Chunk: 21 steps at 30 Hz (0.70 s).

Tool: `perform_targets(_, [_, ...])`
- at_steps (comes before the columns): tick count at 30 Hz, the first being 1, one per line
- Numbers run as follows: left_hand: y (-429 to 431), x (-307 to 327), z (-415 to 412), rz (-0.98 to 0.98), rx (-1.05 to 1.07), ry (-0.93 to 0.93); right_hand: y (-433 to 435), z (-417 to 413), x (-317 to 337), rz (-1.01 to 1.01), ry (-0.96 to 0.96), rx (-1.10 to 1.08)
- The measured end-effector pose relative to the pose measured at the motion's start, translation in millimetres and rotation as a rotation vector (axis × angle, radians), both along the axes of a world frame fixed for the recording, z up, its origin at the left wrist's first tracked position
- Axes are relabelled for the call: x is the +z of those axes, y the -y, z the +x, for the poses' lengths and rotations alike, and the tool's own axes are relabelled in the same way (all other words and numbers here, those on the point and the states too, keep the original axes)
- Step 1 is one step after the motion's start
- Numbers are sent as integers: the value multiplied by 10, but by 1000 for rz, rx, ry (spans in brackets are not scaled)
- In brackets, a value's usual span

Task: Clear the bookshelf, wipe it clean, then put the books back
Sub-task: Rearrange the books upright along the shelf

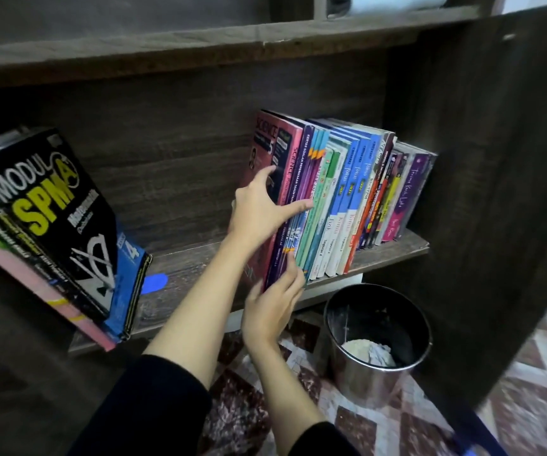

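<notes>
The row stands at the right end of the shelf, close against the side wall. The spines are turned outward, toward the person. The long axis of each book runs upright, with the tops tipped a little toward the side wall.

The Science book closes the row on the left, and both hands are set there. The left hand is spread wide. Its thumb is laid on the Science cover and its forefinger is stretched across several spines, with nothing clamped. The right hand is placed at the foot of the same spines, thumb by the cover and fingers nearly straight on the spines. Whether a pinch is closed there cannot be told.

A small batch seems to be marked off, most likely for lifting out, though squaring up cannot be ruled out. If it is lifted, the batch should be squeezed flat between thumb and fingers and supported from below. It should be drawn straight outward along the shelf so that the thin books inside are not left to slide. The remaining books could topple leftward once their end support is taken away.

A pile leans steeply at the left end, cover up. A blue patch lies on the board between pile and row. A bin stands on the floor below.
</notes>
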<state>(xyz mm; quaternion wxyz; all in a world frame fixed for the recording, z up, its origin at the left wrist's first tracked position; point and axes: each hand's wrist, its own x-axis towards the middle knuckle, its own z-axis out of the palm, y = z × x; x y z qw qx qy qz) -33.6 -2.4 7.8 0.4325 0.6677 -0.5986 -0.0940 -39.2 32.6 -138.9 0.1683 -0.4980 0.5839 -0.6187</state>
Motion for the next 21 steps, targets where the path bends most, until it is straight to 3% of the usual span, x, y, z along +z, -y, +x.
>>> perform_targets(5, [-26, 31, -91, -17, 25, 71, 26, -47, 9, 22, 125, 77])
perform_targets(15, [-131, -8, 146, -102, -15, -15, 25, -22, -16, -138, -73, 113])
perform_targets(21, [-183, -42, 307, -153, 58, -50, -56, -30, 14, 162, -92, 372])
